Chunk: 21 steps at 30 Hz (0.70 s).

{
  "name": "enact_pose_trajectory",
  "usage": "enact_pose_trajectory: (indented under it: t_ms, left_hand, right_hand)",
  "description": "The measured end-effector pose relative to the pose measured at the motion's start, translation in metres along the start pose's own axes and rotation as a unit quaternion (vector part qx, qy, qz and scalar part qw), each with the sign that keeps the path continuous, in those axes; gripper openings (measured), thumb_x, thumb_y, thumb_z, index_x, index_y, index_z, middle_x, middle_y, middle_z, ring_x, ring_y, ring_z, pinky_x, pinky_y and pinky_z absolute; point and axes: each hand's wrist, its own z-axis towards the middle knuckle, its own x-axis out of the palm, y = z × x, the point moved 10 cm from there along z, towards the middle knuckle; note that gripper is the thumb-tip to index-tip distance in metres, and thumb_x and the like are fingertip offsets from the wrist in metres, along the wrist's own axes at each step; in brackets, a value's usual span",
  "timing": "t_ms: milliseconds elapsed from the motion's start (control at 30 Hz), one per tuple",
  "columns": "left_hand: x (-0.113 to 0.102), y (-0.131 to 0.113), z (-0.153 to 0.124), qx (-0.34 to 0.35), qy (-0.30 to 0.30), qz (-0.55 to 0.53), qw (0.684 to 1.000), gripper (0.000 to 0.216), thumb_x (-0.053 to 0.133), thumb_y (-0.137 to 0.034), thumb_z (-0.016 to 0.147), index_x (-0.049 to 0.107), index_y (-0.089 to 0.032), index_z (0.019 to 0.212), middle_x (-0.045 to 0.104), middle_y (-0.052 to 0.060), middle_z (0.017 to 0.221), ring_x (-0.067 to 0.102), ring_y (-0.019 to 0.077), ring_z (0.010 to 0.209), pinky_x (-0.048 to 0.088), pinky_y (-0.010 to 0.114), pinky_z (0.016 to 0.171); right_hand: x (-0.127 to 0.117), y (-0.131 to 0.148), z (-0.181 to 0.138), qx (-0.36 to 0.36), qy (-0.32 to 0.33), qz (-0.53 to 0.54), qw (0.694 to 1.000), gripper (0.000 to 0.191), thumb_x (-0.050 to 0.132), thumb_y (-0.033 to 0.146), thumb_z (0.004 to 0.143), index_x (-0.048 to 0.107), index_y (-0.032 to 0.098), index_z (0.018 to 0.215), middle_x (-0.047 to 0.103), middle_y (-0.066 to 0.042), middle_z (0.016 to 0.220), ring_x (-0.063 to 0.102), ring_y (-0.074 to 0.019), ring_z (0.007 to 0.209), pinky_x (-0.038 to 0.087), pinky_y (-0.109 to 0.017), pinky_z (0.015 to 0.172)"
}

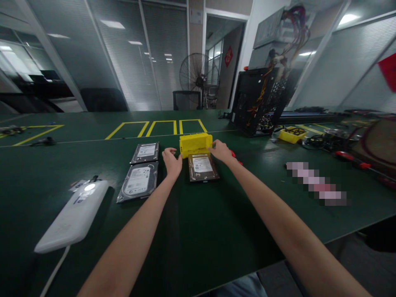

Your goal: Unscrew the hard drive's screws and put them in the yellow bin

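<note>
A small yellow plastic bin [195,143] stands on its side on the green table. Its right end is in the fingers of my right hand [220,150]. My left hand [172,161] is at the bin's left end, fingers apart and curved, the thumb close to the bin's edge. Directly in front of the bin lies a hard drive [202,166], label up; whether its far end touches the bin I cannot tell. To the left of my left hand, two more hard drives lie one behind the other, a farther drive [145,153] and a nearer drive [139,180].
A white device with a cable [76,216] lies at left. Red handles [233,154] show partly behind my right wrist. An open computer case [255,101] stands at back right, with another yellow bin [291,135] and cables beside it. Yellow tape outlines [162,121] mark the far table.
</note>
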Motion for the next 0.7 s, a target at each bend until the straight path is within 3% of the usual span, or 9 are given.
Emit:
enact_pose_trajectory:
  t_ms: [100, 200, 300, 467, 700]
  left_hand:
    - [-0.017, -0.022, -0.003, 0.074, -0.072, 0.049, 0.993, 0.022, 0.064, -0.014, 0.08, 0.043, -0.019, 0.086, 0.049, 0.005, 0.092, 0.05, 0.0221, 0.091, 0.043, 0.04, 0.084]
    - [-0.001, -0.046, -0.009, 0.162, 0.0, 0.066, 0.984, 0.018, 0.061, -0.022, 0.085, 0.043, -0.02, 0.081, 0.051, 0.003, 0.084, 0.049, 0.0205, 0.082, 0.043, 0.036, 0.077]
    - [0.017, -0.054, -0.017, 0.199, 0.071, 0.101, 0.972, 0.012, 0.061, -0.024, 0.085, 0.049, -0.02, 0.085, 0.056, 0.004, 0.089, 0.05, 0.0218, 0.086, 0.041, 0.035, 0.078]
    - [0.029, -0.052, -0.025, 0.181, 0.14, 0.17, 0.959, 0.017, 0.052, -0.029, 0.09, 0.058, -0.019, 0.103, 0.061, 0.008, 0.11, 0.046, 0.0279, 0.101, 0.039, 0.04, 0.082]
    - [0.038, -0.042, -0.025, 0.135, 0.2, 0.184, 0.953, 0.025, 0.044, -0.034, 0.093, 0.062, -0.022, 0.106, 0.062, 0.01, 0.112, 0.047, 0.0311, 0.102, 0.038, 0.045, 0.082]
  right_hand:
    - [0.004, -0.015, 0.009, 0.031, -0.026, 0.028, 0.999, 0.044, 0.058, 0.033, 0.081, 0.05, 0.009, 0.117, 0.063, -0.019, 0.113, 0.06, -0.0288, 0.105, 0.047, -0.04, 0.084]
    - [0.012, -0.024, 0.016, 0.032, -0.03, 0.068, 0.997, 0.043, 0.059, 0.031, 0.081, 0.049, 0.012, 0.119, 0.067, -0.011, 0.107, 0.063, -0.0193, 0.099, 0.048, -0.03, 0.083]
    - [0.018, -0.028, 0.021, 0.026, -0.034, 0.093, 0.995, 0.03, 0.057, 0.025, 0.083, 0.057, 0.014, 0.111, 0.069, -0.006, 0.1, 0.065, -0.0141, 0.091, 0.049, -0.024, 0.08]
    - [0.018, -0.029, 0.022, 0.016, -0.051, 0.097, 0.994, 0.018, 0.058, 0.023, 0.081, 0.066, 0.014, 0.095, 0.07, -0.006, 0.097, 0.065, -0.0139, 0.088, 0.049, -0.024, 0.079]
    - [0.006, -0.034, 0.023, 0.012, -0.056, 0.067, 0.996, 0.016, 0.058, 0.021, 0.08, 0.067, 0.013, 0.091, 0.07, -0.009, 0.094, 0.065, -0.0171, 0.088, 0.049, -0.028, 0.08]
